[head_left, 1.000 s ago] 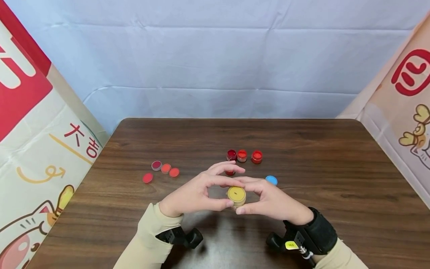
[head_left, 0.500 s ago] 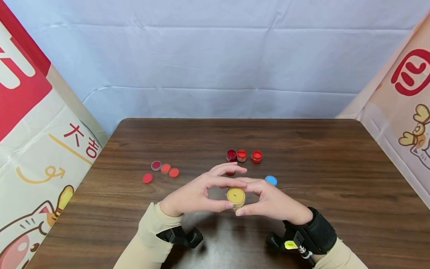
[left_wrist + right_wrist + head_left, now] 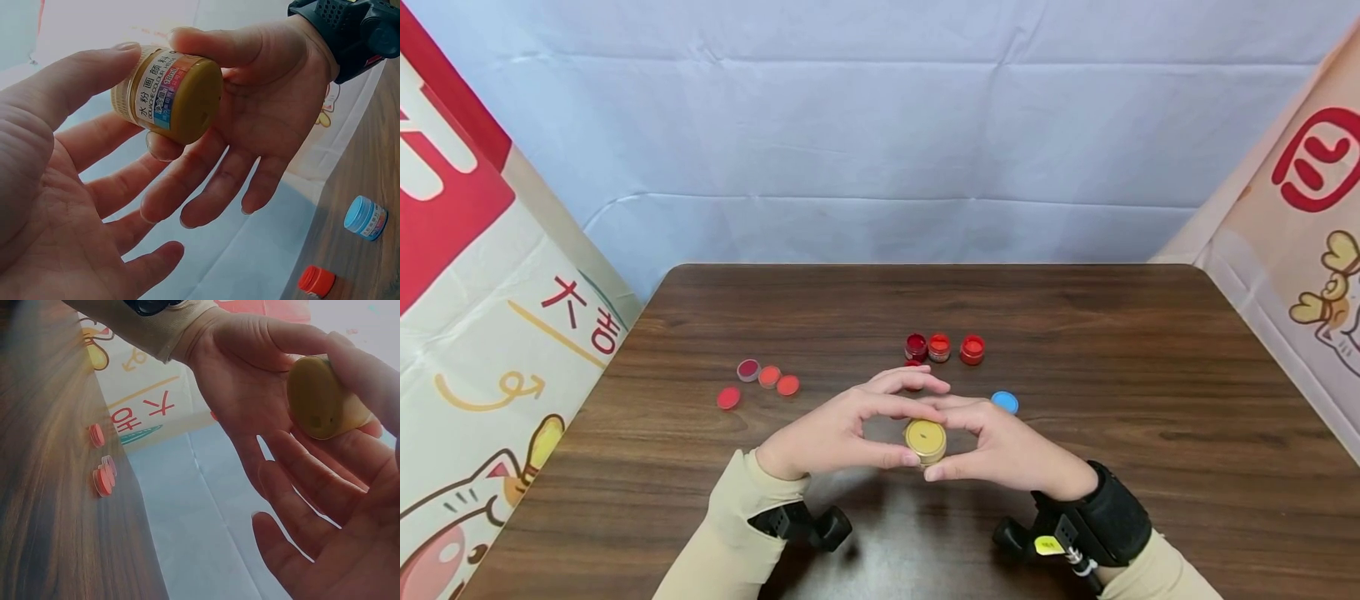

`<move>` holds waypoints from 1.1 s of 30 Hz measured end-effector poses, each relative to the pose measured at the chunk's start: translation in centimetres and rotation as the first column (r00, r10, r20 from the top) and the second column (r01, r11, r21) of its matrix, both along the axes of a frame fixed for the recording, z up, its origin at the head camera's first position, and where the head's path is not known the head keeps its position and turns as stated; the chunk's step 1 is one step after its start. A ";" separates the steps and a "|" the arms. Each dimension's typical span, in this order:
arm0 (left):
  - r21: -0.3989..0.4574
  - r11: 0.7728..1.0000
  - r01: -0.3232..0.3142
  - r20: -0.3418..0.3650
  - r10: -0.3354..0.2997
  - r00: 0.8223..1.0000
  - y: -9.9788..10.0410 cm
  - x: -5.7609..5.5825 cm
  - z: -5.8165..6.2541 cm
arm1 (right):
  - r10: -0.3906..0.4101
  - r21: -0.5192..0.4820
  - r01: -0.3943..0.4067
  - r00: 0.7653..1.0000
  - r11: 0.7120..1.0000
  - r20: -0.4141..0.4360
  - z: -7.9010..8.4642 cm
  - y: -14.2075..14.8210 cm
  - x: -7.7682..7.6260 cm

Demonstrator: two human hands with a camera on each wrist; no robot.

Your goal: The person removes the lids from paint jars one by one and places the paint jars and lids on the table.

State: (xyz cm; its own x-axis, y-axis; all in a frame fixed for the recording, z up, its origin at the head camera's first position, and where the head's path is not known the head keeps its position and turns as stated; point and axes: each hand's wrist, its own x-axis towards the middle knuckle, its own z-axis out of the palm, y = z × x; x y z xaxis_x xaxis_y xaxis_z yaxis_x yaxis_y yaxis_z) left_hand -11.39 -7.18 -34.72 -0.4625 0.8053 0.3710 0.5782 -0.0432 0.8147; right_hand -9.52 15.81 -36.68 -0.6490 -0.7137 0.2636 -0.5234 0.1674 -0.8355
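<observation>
Above the table, both hands hold a small ochre-yellow gouache paint jar [image 3: 926, 442]. In the left wrist view the jar [image 3: 169, 94] lies tilted, its label and ribbed rim showing. My left hand [image 3: 857, 425] pinches the ribbed end between thumb and forefinger. From the opposite side, my right hand [image 3: 1000, 437] grips the jar's body with thumb and fingers. The other fingers of both hands are spread beneath, as the right wrist view shows around the jar [image 3: 322, 400]. Fingers partly hide the jar in each view.
Open red paint jars [image 3: 972, 350] stand beyond the hands, one partly hidden by the left fingers. A blue jar [image 3: 1004, 402] is just past the right hand. Several red and purple lids [image 3: 769, 377] lie at left on the wooden table [image 3: 1112, 350]. Cloth hangs behind.
The hands and the yellow jar stay almost in place. The jar shifts very slightly, and the left hand's outer fingers move a little.
</observation>
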 end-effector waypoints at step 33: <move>0.002 1.000 0.009 0.074 -0.009 0.997 0.0 0.3 0.0 | 0.044 -0.052 -0.043 0.999 0.998 0.028 0.0 -0.2 0.1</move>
